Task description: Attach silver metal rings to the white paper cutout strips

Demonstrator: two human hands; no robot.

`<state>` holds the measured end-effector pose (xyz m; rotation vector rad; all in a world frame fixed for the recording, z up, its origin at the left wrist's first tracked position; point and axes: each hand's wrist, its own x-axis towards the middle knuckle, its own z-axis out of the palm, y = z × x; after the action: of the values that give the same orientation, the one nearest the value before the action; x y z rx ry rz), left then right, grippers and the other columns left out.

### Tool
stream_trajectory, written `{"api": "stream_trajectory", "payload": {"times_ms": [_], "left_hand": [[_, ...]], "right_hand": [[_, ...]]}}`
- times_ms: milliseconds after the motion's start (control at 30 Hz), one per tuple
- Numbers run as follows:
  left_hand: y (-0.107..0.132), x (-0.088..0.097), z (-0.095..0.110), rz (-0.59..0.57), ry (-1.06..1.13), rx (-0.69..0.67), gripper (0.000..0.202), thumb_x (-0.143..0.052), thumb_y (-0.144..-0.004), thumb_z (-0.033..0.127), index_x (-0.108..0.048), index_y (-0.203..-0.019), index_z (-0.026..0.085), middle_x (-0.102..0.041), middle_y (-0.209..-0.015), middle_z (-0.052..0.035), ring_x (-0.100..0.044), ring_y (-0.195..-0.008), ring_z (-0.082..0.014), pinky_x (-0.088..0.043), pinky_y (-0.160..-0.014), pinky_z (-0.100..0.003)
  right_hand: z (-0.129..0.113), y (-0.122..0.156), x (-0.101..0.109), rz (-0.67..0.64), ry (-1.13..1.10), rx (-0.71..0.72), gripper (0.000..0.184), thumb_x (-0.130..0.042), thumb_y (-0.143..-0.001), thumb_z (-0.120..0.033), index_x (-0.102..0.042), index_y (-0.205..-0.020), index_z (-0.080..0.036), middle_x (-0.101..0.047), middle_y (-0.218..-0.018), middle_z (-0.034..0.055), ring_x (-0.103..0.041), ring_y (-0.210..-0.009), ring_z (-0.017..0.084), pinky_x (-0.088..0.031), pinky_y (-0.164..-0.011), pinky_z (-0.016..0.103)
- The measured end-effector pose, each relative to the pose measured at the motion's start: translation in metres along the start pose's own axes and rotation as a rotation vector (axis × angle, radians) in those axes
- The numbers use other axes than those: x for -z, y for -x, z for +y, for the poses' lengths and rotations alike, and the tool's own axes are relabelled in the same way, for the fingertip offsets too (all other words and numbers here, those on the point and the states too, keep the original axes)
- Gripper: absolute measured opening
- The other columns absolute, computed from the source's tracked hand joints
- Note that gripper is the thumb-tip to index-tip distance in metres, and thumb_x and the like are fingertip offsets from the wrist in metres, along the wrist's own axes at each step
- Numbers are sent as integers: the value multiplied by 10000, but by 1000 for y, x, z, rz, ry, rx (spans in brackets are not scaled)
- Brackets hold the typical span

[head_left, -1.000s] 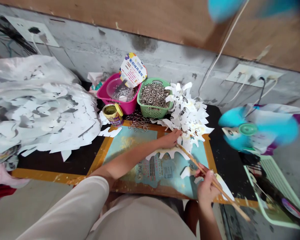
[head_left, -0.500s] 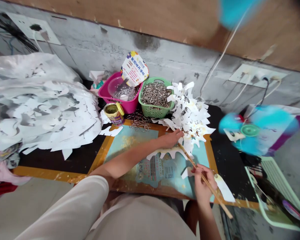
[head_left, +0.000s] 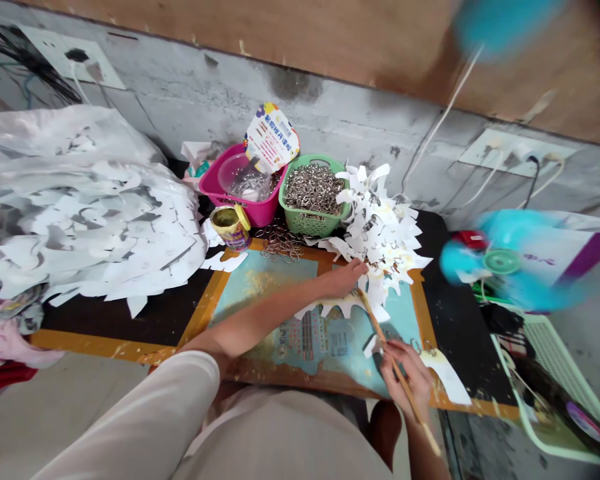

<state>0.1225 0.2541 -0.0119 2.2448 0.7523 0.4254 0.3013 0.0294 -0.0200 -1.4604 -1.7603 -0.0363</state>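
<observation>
My left hand rests at the near edge of a heap of white cut-out pieces, its fingers closed together; what they pinch, if anything, is hidden. Below it lies a scalloped white piece with yellowish smears. My right hand is closed around a thin wooden brush, whose tip touches the white pieces just right of my left fingertips. Metal rings are dotted over the heap. Beside my right hand a white piece with rings lies at the table's front edge.
A green basket of metal rings and a pink basket stand at the back. An uncovered tin is in front of them, near loose rings. White pieces in plastic fill the left. A blue fan spins at right.
The brush handle has swung left and toward me, and my right hand has turned with it. My left hand stays almost in place.
</observation>
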Motion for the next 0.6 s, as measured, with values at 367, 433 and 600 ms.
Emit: {"api": "stream_trajectory", "payload": {"times_ms": [367, 433, 600], "left_hand": [[2, 6, 8, -29, -105, 25, 388, -553, -850, 119, -487, -1214, 235, -498, -1339, -95, -643, -866, -206, -497, -754, -311], [2, 7, 11, -57, -192, 9, 393, -512, -869, 123, -462, -1245, 226, -492, -1355, -98, -642, -867, -198, -506, -753, -312], [3, 8, 19, -2, -351, -12, 344, -462, -900, 118, -480, -1238, 179, -540, -1308, -111, -646, -789, -176, -513, -700, -305]], "right_hand": [[-3, 5, 32, 167, -22, -78, 150, -640, -849, -139, -707, -976, -183, -736, -873, 80, -703, -821, 217, -588, -748, 371], [-5, 3, 33, 208, -31, -126, 122, -645, -861, -163, -704, -966, -177, -730, -880, 84, -701, -811, 210, -582, -737, 359], [-13, -3, 27, 214, -49, -158, 97, -630, -884, -226, -693, -952, -194, -728, -862, 83, -699, -781, 220, -587, -695, 379]]}}
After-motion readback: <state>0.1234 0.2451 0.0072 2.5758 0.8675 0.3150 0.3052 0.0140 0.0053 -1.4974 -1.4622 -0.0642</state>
